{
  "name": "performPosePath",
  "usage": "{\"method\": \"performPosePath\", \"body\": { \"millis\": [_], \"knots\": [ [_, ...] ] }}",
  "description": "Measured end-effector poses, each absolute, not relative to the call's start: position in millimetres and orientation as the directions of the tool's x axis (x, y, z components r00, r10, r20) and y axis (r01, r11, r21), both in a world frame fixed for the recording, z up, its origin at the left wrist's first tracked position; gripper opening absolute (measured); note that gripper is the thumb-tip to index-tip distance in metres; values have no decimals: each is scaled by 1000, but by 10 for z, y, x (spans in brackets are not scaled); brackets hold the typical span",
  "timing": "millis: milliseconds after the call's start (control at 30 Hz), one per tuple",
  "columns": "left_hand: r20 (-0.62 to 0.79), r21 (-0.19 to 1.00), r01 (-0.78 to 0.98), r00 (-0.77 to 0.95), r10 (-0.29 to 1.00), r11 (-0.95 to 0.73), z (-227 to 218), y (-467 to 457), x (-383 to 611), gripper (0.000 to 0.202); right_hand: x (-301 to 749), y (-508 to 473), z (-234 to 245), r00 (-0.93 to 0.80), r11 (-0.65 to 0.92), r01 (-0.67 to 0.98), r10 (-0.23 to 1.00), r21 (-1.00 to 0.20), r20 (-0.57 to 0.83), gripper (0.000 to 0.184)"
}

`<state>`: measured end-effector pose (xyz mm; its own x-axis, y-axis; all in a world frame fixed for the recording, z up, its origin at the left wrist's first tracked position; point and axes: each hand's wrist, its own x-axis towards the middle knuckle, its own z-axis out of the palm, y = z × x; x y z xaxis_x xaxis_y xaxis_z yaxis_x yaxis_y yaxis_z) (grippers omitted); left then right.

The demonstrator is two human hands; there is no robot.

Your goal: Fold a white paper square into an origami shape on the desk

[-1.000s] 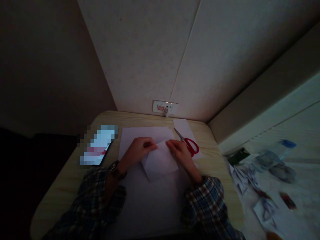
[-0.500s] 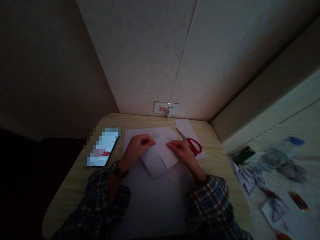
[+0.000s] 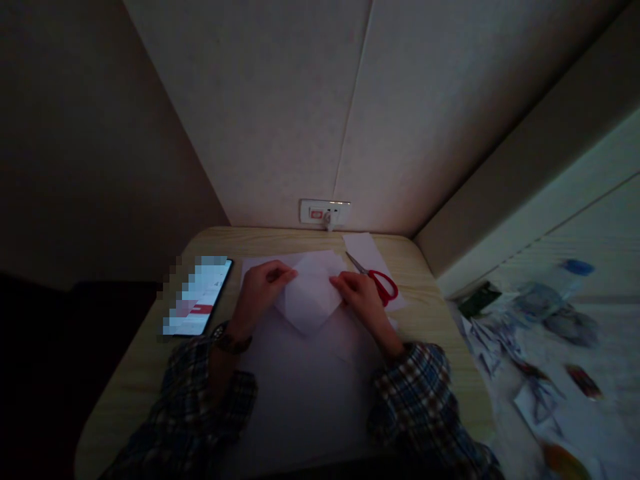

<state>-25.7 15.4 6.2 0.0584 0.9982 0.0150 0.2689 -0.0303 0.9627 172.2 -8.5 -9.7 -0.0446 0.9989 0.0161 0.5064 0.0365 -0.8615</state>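
Note:
Between my hands is a white folded paper (image 3: 311,300), angled so its lower corner points toward me. My left hand (image 3: 264,290) pinches its left edge between thumb and fingers. At the opposite edge, my right hand (image 3: 357,293) pinches it the same way. Beneath lie larger white sheets (image 3: 305,393) on the small wood-grain table (image 3: 125,387). Just beyond my right hand, scissors with red handles (image 3: 384,287) rest on a white paper strip (image 3: 361,243). The fingertips behind the folded paper are hidden.
A lit phone (image 3: 200,300) lies at the table's left side. A wall socket (image 3: 325,213) with a plug sits behind the table. To the right, lower down, are a clear bottle with a blue cap (image 3: 577,267), a dark green box (image 3: 480,299) and scattered paper scraps (image 3: 483,347).
The folded paper has tilted and its lower corner has risen; the open flaps seen before now look like one flatter face. Both hands keep their pinch. The whole view has shifted slightly.

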Motion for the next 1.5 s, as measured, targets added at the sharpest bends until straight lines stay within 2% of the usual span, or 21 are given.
{"method": "performPosePath", "body": {
  "millis": [133, 300, 433, 500, 667, 800, 967, 1333, 1500],
  "knots": [
    [27, 965, 259, 19, 999, -31, 90, 135, -255, 22, 1752, -65, -161, -79, 54, 394, 997, -918, 24, 26],
    [22, 979, 202, -51, 998, -11, 80, 140, -263, 21, 1732, -80, -157, 23, 30, 411, 999, -911, 43, 44],
    [1, 996, 88, -159, 987, 13, 68, 144, -258, 22, 1655, -75, -173, -86, -34, 182, 995, -983, -50, 32],
    [-28, 999, 22, -156, 987, 32, 80, 139, -246, 23, 1629, -76, -185, -94, -74, 125, 992, -989, -86, 30],
    [-71, 997, 5, -37, 997, 71, 121, 122, -207, 25, 1653, -87, -159, 30, 28, 140, 999, -990, 32, 29],
    [-125, 992, 26, 71, 990, 124, 126, 119, -196, 25, 1670, -102, -113, 98, 59, 148, 992, -987, 74, 31],
    [-106, 991, 81, 48, 993, 102, 158, 111, -208, 24, 1660, -120, -92, 97, 86, 227, 989, -970, 111, 31],
    [-4, 995, 96, 42, 999, 0, 83, 92, -199, 29, 1637, -182, -44, 140, 119, 273, 977, -955, 162, 33],
    [-5, 996, 90, 24, 1000, 3, 78, 87, -187, 27, 1632, -184, -45, 145, 126, 270, 975, -954, 169, 33]
  ]
}}
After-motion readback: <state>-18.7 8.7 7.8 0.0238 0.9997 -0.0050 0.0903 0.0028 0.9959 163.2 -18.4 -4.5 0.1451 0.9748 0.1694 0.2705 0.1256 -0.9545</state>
